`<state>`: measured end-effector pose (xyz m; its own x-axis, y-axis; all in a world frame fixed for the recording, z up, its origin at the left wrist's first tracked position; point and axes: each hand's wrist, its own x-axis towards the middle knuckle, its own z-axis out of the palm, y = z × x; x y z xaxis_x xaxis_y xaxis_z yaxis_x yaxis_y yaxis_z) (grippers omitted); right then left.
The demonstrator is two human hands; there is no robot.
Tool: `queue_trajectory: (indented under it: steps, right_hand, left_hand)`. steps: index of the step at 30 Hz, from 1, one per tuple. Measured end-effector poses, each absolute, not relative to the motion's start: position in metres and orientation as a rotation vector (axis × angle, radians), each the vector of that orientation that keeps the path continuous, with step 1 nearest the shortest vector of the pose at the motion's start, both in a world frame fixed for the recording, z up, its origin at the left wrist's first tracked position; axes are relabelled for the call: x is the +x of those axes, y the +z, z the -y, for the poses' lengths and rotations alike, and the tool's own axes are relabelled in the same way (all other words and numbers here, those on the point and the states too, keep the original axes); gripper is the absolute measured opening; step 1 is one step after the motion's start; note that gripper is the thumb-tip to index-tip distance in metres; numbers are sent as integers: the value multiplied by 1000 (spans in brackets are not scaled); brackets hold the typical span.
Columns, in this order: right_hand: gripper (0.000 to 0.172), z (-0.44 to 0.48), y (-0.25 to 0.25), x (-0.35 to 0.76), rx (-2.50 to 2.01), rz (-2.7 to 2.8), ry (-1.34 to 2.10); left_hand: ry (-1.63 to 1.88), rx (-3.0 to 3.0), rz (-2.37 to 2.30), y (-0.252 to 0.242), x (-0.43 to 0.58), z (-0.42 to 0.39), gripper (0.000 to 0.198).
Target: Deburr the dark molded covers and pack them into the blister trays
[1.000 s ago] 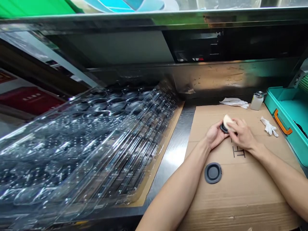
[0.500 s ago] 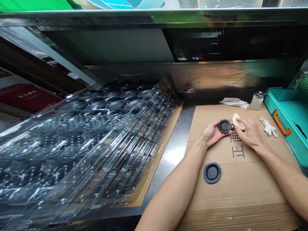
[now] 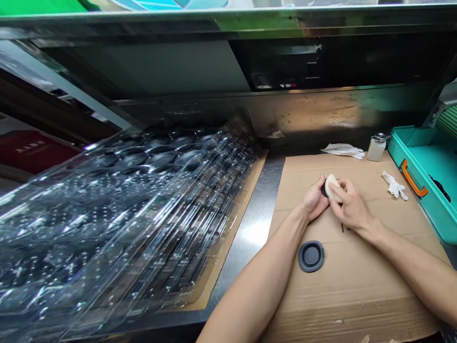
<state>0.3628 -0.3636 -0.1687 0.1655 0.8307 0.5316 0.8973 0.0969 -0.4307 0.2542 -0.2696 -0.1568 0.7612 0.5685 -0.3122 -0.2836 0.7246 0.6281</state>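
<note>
My left hand [image 3: 315,200] is closed around a small dark round part [image 3: 323,188], most of which is covered. In my right hand [image 3: 352,205] is a cream-coloured round pad [image 3: 332,186], pinched by the fingers and lying against the dark part. Closer to me, a second dark dish-shaped part [image 3: 311,256] with a wide rim rests on the cardboard sheet [image 3: 371,276]. Both forearms reach in over the cardboard.
Stacked clear plastic trays [image 3: 135,219] with dark parts fill the left side. White gloves [image 3: 343,151], another white glove [image 3: 394,185] and a small bottle with a metal top [image 3: 377,147] lie beyond my hands. A teal bin [image 3: 421,209] with an orange handle stands at right.
My right hand has moved left, bringing the cream pad from beside the dark part onto it, so the pad now covers much of it. The whole view has shifted slightly.
</note>
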Motion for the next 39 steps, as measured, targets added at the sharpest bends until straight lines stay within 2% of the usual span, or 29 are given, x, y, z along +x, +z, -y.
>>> queue_trajectory:
  steps: [4, 7, 10, 16, 20, 28, 31, 34, 39]
  right_hand:
    - [45, 357, -164, 383, -1865, 1467, -150]
    - [55, 364, -151, 394, -1795, 1386, -131]
    - [61, 376, -137, 397, -1741, 1395, 36]
    - [52, 385, -134, 400, -1779, 1625, 386]
    - [32, 378, -144, 402, -1741, 1452, 489]
    - [23, 369, -147, 387, -1571, 1624, 703]
    - [23, 375, -144, 398, -1643, 1598, 572]
    - [28, 378, -143, 417, -1706, 1344, 380]
    - [32, 377, -146, 430, -1775, 1246, 244]
  left_hand:
    - [504, 581, -558, -156, 253, 266, 49]
    - [486, 548, -546, -154, 253, 263, 56]
    - [488, 519, -549, -154, 253, 261, 59]
    - [530, 600, -516, -160, 257, 265, 49]
    - [515, 651, -488, -163, 259, 271, 43]
    - [462, 575, -497, -157, 259, 274, 40]
    - [533, 500, -503, -153, 255, 270, 42]
    - [580, 445, -479, -149, 251, 264, 43]
    - [565, 408, -462, -142, 242, 258, 39]
